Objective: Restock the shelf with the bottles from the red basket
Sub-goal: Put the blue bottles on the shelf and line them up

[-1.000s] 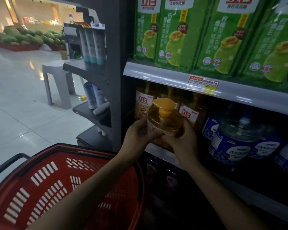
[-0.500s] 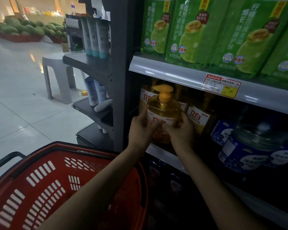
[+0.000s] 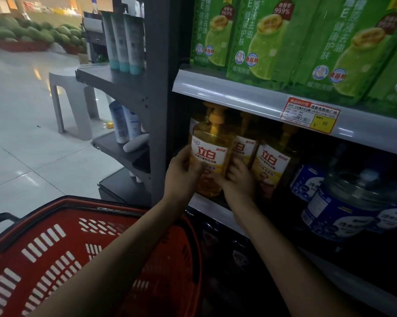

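A yellow pump bottle (image 3: 212, 143) with a white and red label stands upright at the left end of the middle shelf (image 3: 206, 205). My left hand (image 3: 181, 172) grips its left side and my right hand (image 3: 238, 181) grips its lower right side. Two more bottles of the same kind (image 3: 270, 161) stand right beside it on the shelf. The red basket (image 3: 62, 250) sits low at the left under my left forearm; its inside looks bare where I can see it.
Green refill packs (image 3: 284, 37) fill the shelf above, over a price tag (image 3: 310, 115). Big blue-labelled jugs (image 3: 344, 202) stand to the right. A grey side rack (image 3: 124, 81) with tubes juts out left, and a grey stool (image 3: 71, 99) stands on the tiled floor.
Both hands have carried the yellow bottle up and back from in front of the shelf onto the shelf's left end, beside the other bottles.
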`<state>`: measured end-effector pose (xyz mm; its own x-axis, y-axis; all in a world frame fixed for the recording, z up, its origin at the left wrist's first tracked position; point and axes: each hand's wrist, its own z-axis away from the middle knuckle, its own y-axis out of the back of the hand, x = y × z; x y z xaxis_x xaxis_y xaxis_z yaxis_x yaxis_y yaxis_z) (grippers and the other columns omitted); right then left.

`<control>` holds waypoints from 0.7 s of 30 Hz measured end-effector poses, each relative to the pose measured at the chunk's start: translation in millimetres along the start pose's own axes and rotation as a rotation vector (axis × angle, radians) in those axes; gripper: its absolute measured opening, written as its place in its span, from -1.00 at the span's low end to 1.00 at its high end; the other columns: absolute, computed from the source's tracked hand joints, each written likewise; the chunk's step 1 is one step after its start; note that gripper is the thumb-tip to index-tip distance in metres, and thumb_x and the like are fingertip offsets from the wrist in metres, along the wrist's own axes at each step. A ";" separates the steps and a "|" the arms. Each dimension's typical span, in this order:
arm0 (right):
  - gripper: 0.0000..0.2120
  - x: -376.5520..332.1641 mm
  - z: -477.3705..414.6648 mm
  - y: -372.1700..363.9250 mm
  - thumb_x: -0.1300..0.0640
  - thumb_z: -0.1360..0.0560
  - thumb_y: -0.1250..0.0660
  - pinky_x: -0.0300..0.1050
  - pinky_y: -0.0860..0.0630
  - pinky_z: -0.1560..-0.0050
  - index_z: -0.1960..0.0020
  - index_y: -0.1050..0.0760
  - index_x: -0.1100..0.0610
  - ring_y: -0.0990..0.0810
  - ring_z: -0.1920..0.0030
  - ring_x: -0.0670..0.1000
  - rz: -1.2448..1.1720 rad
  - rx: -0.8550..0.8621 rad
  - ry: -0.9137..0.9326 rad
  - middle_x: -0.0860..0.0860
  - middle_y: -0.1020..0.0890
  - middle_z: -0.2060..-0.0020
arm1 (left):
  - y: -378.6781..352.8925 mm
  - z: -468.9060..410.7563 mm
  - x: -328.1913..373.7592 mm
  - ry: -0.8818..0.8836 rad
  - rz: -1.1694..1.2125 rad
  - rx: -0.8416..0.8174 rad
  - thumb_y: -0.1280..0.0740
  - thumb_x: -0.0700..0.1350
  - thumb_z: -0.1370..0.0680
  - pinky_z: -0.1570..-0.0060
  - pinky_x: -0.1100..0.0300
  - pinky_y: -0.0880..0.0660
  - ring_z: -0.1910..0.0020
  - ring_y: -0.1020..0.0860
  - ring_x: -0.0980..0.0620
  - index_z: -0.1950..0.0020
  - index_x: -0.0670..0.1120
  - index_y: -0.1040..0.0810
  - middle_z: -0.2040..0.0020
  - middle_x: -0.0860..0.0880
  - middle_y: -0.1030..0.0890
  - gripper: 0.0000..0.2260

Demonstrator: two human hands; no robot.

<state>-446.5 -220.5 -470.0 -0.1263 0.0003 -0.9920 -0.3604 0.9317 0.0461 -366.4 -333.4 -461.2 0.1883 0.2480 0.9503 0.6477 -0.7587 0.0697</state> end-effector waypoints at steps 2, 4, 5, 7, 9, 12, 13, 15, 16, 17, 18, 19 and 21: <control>-0.44 2.6 -0.3 -4.1 0.33 -0.43 -0.53 0.07 -0.61 -0.24 -0.37 -0.48 0.06 -0.64 -0.22 -0.10 -0.027 -0.009 -0.035 -0.07 -0.69 -0.18 | 3.8 -2.5 -1.8 0.022 -0.009 0.001 -0.40 -0.12 -0.62 -0.03 0.17 -0.65 -0.06 -0.66 0.23 -0.31 0.18 -0.55 -0.05 0.17 -0.70 -0.69; -0.45 3.4 -0.1 -9.3 0.39 -0.44 -0.48 0.04 -0.61 -0.25 -0.37 -0.48 0.07 -0.63 -0.24 -0.07 -0.048 -0.036 -0.049 -0.05 -0.68 -0.19 | 5.8 -3.2 -4.4 0.094 -0.001 0.016 -0.41 -0.11 -0.61 0.08 0.20 -0.63 -0.02 -0.67 0.16 -0.23 0.18 -0.54 -0.02 0.12 -0.69 -0.74; -0.45 3.1 0.1 -12.6 0.40 -0.45 -0.47 0.04 -0.61 -0.25 -0.37 -0.48 0.07 -0.63 -0.25 -0.06 -0.054 -0.053 -0.054 -0.05 -0.67 -0.20 | 6.1 -2.0 -5.2 0.153 0.023 0.017 -0.41 -0.11 -0.61 0.11 0.17 -0.60 -0.02 -0.65 0.13 -0.15 0.22 -0.51 -0.04 0.11 -0.67 -0.76; -0.43 5.1 1.2 -17.7 0.35 -0.47 -0.47 0.03 -0.61 -0.23 -0.41 -0.47 0.01 -0.60 -0.27 -0.05 -0.039 -0.087 -0.082 -0.06 -0.65 -0.24 | 5.5 0.2 -9.1 0.258 0.097 0.012 -0.40 -0.13 -0.62 0.07 0.13 -0.53 -0.06 -0.62 0.11 -0.07 0.22 -0.49 -0.08 0.10 -0.65 -0.77; -0.37 7.2 3.9 -20.5 0.34 -0.49 -0.46 -0.04 -0.61 -0.17 -0.46 -0.42 -0.05 -0.56 -0.27 -0.03 -0.035 -0.131 -0.118 -0.06 -0.60 -0.27 | 5.5 0.9 -9.8 0.321 0.162 0.035 -0.37 -0.18 -0.62 0.06 0.12 -0.52 -0.03 -0.60 0.10 -0.02 0.18 -0.50 -0.04 0.10 -0.65 -0.77; -0.30 7.8 6.6 -19.4 0.35 -0.52 -0.42 -0.04 -0.58 -0.21 -0.53 -0.33 -0.14 -0.53 -0.29 -0.01 -0.030 -0.185 -0.141 -0.03 -0.56 -0.32 | 7.0 -2.3 -11.0 0.387 0.223 0.068 -0.34 -0.21 -0.63 0.01 0.06 -0.50 0.04 -0.57 0.09 0.01 0.13 -0.51 0.01 0.05 -0.62 -0.79; -0.28 7.6 6.7 -18.9 0.35 -0.53 -0.40 -0.01 -0.57 -0.25 -0.54 -0.29 -0.16 -0.52 -0.34 0.02 -0.023 -0.204 -0.146 0.00 -0.54 -0.36 | 6.6 -3.1 -11.6 0.400 0.235 0.071 -0.34 -0.20 -0.63 -0.04 0.03 -0.51 0.01 -0.57 0.08 -0.08 0.09 -0.53 -0.04 0.02 -0.62 -0.83; -0.23 7.4 6.5 -19.3 0.40 -0.54 -0.35 0.10 -0.52 -0.35 -0.56 -0.24 -0.20 -0.47 -0.43 0.08 -0.020 -0.231 -0.161 0.05 -0.51 -0.42 | 4.6 -2.5 -10.5 0.401 0.249 0.073 -0.34 -0.19 -0.64 -0.21 -0.02 -0.52 -0.12 -0.57 0.01 -0.38 -0.01 -0.50 -0.18 -0.04 -0.61 -0.69; -0.22 7.9 6.3 -19.8 0.42 -0.53 -0.34 0.15 -0.50 -0.37 -0.56 -0.24 -0.20 -0.46 -0.44 0.10 -0.025 -0.226 -0.180 0.07 -0.51 -0.43 | 3.0 -2.0 -10.2 0.407 0.261 0.078 -0.34 -0.19 -0.64 -0.28 -0.04 -0.50 -0.15 -0.56 0.00 -0.46 -0.05 -0.46 -0.19 -0.04 -0.60 -0.62; -0.22 8.1 5.7 -21.2 0.42 -0.52 -0.35 0.17 -0.51 -0.36 -0.55 -0.24 -0.19 -0.47 -0.43 0.11 -0.041 -0.216 -0.201 0.08 -0.51 -0.42 | 2.3 -1.5 -10.7 0.400 0.263 0.083 -0.33 -0.19 -0.64 -0.31 -0.05 -0.48 -0.13 -0.56 0.02 -0.44 -0.05 -0.47 -0.16 -0.01 -0.60 -0.64; -0.25 6.9 6.4 -22.9 0.41 -0.52 -0.36 0.16 -0.55 -0.31 -0.53 -0.25 -0.15 -0.52 -0.38 0.12 -0.057 -0.204 -0.228 0.08 -0.53 -0.40 | 1.9 -0.5 -10.6 0.386 0.264 0.078 -0.33 -0.19 -0.64 -0.30 -0.04 -0.47 -0.09 -0.56 0.07 -0.35 0.01 -0.51 -0.11 0.03 -0.60 -0.71; -0.29 6.6 6.2 -24.7 0.39 -0.52 -0.38 0.13 -0.61 -0.22 -0.51 -0.27 -0.11 -0.58 -0.30 0.10 -0.069 -0.193 -0.252 0.08 -0.55 -0.37 | 0.8 0.0 -10.4 0.375 0.266 0.072 -0.33 -0.19 -0.64 -0.29 -0.03 -0.48 -0.07 -0.55 0.11 -0.25 0.07 -0.52 -0.08 0.07 -0.59 -0.76; -0.34 6.3 5.4 -28.0 0.36 -0.51 -0.41 0.01 -0.69 0.02 -0.48 -0.30 -0.05 -0.65 -0.07 0.00 -0.072 -0.176 -0.275 0.08 -0.58 -0.32 | -1.5 -0.1 -10.7 0.364 0.269 0.062 -0.33 -0.19 -0.63 -0.28 -0.04 -0.48 -0.09 -0.55 0.12 -0.18 0.12 -0.50 -0.08 0.08 -0.60 -0.78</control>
<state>-432.2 -244.7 -478.1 0.1510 0.0567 -0.9869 -0.5168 0.8556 -0.0299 -369.4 -335.0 -471.4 0.0913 -0.1896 0.9776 0.6567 -0.7266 -0.2022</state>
